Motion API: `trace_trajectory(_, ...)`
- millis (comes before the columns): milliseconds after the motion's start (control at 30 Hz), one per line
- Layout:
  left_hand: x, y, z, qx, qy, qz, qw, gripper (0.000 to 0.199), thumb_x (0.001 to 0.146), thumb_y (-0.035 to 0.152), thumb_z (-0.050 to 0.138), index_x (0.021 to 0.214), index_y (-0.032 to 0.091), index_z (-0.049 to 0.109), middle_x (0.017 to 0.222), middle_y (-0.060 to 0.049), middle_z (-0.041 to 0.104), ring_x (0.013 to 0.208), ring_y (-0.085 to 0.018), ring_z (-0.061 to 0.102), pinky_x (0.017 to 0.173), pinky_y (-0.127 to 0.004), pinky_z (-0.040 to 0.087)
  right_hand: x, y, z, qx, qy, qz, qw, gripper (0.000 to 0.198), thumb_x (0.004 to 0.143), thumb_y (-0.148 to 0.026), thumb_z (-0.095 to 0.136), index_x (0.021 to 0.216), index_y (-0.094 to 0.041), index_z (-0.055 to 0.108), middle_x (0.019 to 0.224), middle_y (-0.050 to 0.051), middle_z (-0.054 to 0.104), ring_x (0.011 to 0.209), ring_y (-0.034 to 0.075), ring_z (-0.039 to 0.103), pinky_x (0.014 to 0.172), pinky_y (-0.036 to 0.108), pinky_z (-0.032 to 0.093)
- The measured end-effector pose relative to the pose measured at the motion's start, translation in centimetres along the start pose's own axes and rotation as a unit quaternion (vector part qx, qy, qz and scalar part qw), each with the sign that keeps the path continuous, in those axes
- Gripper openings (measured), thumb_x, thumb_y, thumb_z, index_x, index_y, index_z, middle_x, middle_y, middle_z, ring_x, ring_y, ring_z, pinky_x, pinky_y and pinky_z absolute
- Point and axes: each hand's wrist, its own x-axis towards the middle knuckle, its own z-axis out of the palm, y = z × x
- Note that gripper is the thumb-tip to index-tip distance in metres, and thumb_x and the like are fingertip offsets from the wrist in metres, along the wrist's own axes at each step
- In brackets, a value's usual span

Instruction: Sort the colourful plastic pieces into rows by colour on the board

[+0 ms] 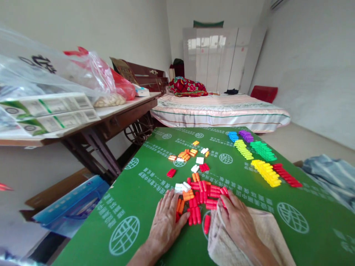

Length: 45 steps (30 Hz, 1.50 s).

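Head view: left hand flat, palm down on green surface, fingers spread, grip apart, clamped on nothing. Right hand flat over beige towel, fingers loose, fingertips touching red pegs. Red pegs heaped between both hands, just ahead of fingertips. Orange pegs farther beyond heap; sorted coloured rows beyond right hand.

Our hands on table w/ loose blocks btwn them, sorted rows far right, cloth under our right hand, bed behind
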Motion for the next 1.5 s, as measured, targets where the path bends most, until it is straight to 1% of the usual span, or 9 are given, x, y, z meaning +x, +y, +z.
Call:
trace_trajectory(200,0.9,1.8,-1.4,-0.026,-0.057,0.004,0.998,0.069,0.085,0.056,0.047,0.14,0.015,0.041,0.147,-0.015,0.044,0.138,-0.029,0.037,0.114,-0.05,0.037,0.0,0.0,-0.4,0.0,-0.008,-0.007,1.0,0.044,0.097,-0.033,0.032,0.122,-0.016,0.064,0.138,0.014,0.054,0.126,0.027,0.051,0.105,0.043,0.043)
trace_trajectory(400,2.6,1.8,-2.7,-0.052,-0.028,-0.005,0.998,0.051,0.089,0.044,0.041,0.13,0.016,0.051,0.132,-0.014,0.059,0.126,-0.027,0.052,0.109,-0.048,0.044,-0.2,0.2,-0.2,0.007,-0.003,-0.011,1.0,0.043,0.096,-0.034,0.034,0.121,-0.016,0.065,0.137,0.014,0.055,0.126,0.028,0.052,0.105,0.044,0.043)
trace_trajectory(667,6.1,2.0,-3.8,-0.072,-0.15,-0.002,0.986,0.05,0.086,0.02,0.038,0.136,0.019,0.046,0.149,-0.012,0.042,0.138,-0.026,0.038,0.117,-0.05,0.029,-0.4,0.7,0.8,-0.003,0.031,-0.028,0.999,0.042,0.096,-0.037,0.037,0.119,-0.016,0.066,0.134,0.016,0.058,0.121,0.029,0.056,0.101,0.044,0.046)
trace_trajectory(800,7.6,2.3,-4.1,-0.102,-0.155,0.007,0.983,0.04,0.082,0.015,0.044,0.119,0.019,0.057,0.132,-0.011,0.057,0.124,-0.024,0.052,0.108,-0.044,0.042,-0.6,1.1,1.1,-0.005,0.037,-0.049,0.998,0.043,0.095,-0.038,0.037,0.117,-0.016,0.068,0.132,0.016,0.059,0.119,0.03,0.057,0.097,0.044,0.05)
trace_trajectory(933,8.8,2.0,-3.7,-0.135,-0.142,0.018,0.98,0.029,0.082,0.018,0.048,0.108,0.021,0.06,0.116,-0.007,0.063,0.111,-0.02,0.058,0.099,-0.036,0.047,0.5,1.6,-0.1,0.012,-0.014,-0.041,0.999,0.044,0.093,-0.036,0.039,0.121,-0.015,0.066,0.129,0.015,0.061,0.117,0.028,0.06,0.095,0.04,0.052)
trace_trajectory(1033,9.3,1.6,-3.1,-0.153,-0.136,0.023,0.979,0.028,0.083,0.02,0.048,0.108,0.022,0.06,0.116,-0.006,0.063,0.109,-0.019,0.058,0.098,-0.035,0.047,3.7,1.6,-2.1,0.031,-0.066,-0.019,0.997,0.042,0.092,-0.032,0.041,0.124,-0.016,0.064,0.123,0.013,0.065,0.112,0.026,0.062,0.093,0.037,0.052)
trace_trajectory(1200,10.1,1.4,-2.4,-0.171,-0.124,0.061,0.976,0.028,0.084,0.02,0.048,0.109,0.023,0.059,0.114,-0.006,0.064,0.104,-0.019,0.06,0.093,-0.034,0.051,13.4,1.3,-3.5,0.023,-0.131,0.002,0.991,0.038,0.092,-0.027,0.043,0.124,-0.019,0.063,0.121,0.011,0.065,0.103,0.025,0.065,0.09,0.037,0.051)
trace_trajectory(1367,11.0,1.1,-1.7,-0.14,-0.119,0.109,0.977,0.03,0.086,0.022,0.047,0.115,0.022,0.057,0.119,-0.007,0.064,0.108,-0.02,0.061,0.095,-0.037,0.054,22.5,1.7,0.2,0.006,-0.163,-0.04,0.986,0.045,0.089,-0.013,0.045,0.132,-0.019,0.056,0.127,0.01,0.061,0.11,0.022,0.061,0.093,0.031,0.046)
trace_trajectory(1500,11.1,0.5,-1.1,-0.083,-0.069,0.175,0.979,0.031,0.089,0.024,0.045,0.119,0.021,0.054,0.119,-0.006,0.066,0.107,-0.019,0.063,0.093,-0.036,0.056,26.8,2.2,3.3,0.038,-0.203,-0.098,0.974,0.049,0.084,-0.002,0.044,0.127,-0.02,0.06,0.126,0.009,0.061,0.112,0.02,0.058,0.092,0.027,0.042)
